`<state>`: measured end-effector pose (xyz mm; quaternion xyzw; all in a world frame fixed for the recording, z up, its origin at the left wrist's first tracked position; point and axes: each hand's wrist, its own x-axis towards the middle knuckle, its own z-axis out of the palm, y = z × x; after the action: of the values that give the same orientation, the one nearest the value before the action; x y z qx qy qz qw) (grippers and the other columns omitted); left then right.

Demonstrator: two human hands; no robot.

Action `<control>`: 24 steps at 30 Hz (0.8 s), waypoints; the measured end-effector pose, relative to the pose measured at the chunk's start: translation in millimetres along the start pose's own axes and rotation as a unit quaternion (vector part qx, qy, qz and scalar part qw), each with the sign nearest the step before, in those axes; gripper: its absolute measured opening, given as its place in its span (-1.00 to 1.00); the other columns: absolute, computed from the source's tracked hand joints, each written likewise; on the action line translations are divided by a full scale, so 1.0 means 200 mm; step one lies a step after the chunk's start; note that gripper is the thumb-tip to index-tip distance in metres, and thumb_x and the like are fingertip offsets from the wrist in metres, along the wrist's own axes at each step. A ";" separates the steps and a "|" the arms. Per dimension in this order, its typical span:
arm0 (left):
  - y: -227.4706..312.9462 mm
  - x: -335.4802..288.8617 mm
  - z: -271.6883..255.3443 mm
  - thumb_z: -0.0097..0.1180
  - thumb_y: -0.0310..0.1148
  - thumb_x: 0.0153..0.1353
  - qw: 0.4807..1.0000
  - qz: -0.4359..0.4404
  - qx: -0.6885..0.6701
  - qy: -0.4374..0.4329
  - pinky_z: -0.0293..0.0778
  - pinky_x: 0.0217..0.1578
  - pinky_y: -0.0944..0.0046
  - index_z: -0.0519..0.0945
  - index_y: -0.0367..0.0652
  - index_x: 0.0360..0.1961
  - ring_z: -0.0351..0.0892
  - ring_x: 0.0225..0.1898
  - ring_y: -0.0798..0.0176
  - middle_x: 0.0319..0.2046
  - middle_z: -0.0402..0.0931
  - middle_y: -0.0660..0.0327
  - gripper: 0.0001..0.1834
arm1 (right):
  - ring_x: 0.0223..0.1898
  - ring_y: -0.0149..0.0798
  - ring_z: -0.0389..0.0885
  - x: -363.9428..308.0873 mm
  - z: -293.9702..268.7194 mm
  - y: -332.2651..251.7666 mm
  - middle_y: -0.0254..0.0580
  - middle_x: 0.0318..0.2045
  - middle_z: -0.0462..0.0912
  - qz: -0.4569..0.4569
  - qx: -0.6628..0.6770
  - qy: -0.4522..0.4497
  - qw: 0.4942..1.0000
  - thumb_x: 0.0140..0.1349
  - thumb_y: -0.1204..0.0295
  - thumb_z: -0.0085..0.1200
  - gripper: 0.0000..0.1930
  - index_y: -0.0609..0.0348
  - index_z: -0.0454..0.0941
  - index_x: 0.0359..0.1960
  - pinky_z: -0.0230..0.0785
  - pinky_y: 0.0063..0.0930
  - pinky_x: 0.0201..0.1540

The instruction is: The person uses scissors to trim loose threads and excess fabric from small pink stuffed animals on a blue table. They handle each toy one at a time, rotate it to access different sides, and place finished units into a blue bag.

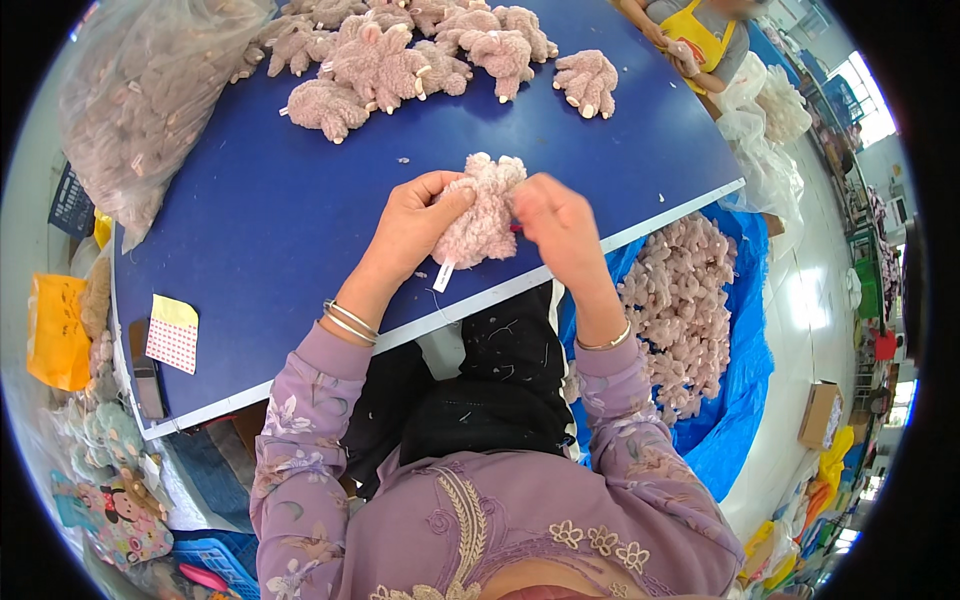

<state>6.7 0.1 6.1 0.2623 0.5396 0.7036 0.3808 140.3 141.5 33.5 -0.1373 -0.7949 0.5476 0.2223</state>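
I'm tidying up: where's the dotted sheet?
In the head view, the dotted sheet lies at left on the blue table, beside a dark flat object.

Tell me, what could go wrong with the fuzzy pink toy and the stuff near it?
The left hand pinches the toy near the front edge of the table, so a slip might drop it onto the lap.

The white tag hangs off the toy, so it could catch or get tugged.

What looks like a phone lies by the table's left edge, so a bump might knock it off.
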 end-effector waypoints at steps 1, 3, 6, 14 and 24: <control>0.00 0.00 0.00 0.09 -0.42 0.29 1.000 -0.002 0.000 0.005 0.49 -0.27 0.47 0.58 -0.31 -0.12 0.54 -0.31 0.51 -0.29 0.59 0.29 -0.79 | -0.54 -0.49 0.33 0.00 -0.02 0.00 -0.34 -0.62 0.36 0.024 0.070 0.032 0.997 0.39 0.25 -0.06 -0.69 0.28 0.44 -0.39 0.20 -0.51 -0.51; 0.00 0.00 0.01 0.09 -0.42 0.28 1.000 -0.005 0.002 0.010 0.47 -0.27 0.48 0.58 -0.30 -0.14 0.52 -0.30 0.52 -0.29 0.58 0.30 -0.80 | -0.53 -0.63 0.28 0.01 -0.06 -0.02 -0.53 -0.54 0.39 0.030 0.183 0.066 0.981 0.40 0.26 -0.07 -0.70 0.27 0.47 -0.38 0.16 -0.69 -0.51; 0.01 0.00 0.01 0.10 -0.43 0.27 1.000 0.008 0.025 0.009 0.45 -0.27 0.49 0.58 -0.28 -0.16 0.49 -0.31 0.55 -0.30 0.56 0.33 -0.83 | -0.54 -0.62 0.28 0.00 -0.02 -0.05 -0.52 -0.54 0.40 -0.031 0.090 0.075 0.993 0.35 0.29 0.01 -0.74 0.27 0.49 -0.35 0.18 -0.70 -0.51; 0.02 -0.01 0.03 0.17 -0.44 0.20 0.993 0.047 0.110 0.013 0.40 -0.27 0.51 0.57 -0.22 -0.22 0.43 -0.32 0.57 -0.35 0.51 0.39 -0.86 | -0.56 -0.53 0.37 0.17 -0.19 0.00 -0.38 -0.61 0.49 -0.062 -0.090 0.301 0.947 0.23 0.42 0.12 -0.87 0.23 0.56 -0.36 0.28 -0.58 -0.48; 0.03 -0.02 0.02 0.15 -0.46 0.19 0.989 0.066 0.129 0.016 0.40 -0.25 0.50 0.55 -0.21 -0.23 0.43 -0.28 0.57 -0.29 0.50 0.38 -0.87 | -0.48 -0.54 0.43 0.17 -0.17 -0.02 -0.38 -0.51 0.55 0.001 -0.098 0.306 0.947 0.23 0.43 0.12 -0.90 0.20 0.58 -0.35 0.33 -0.58 -0.40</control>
<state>10.3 -0.7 13.3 0.3327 0.6136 0.6557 0.2877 129.0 183.8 53.7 -0.3200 -0.7381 0.3992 0.4398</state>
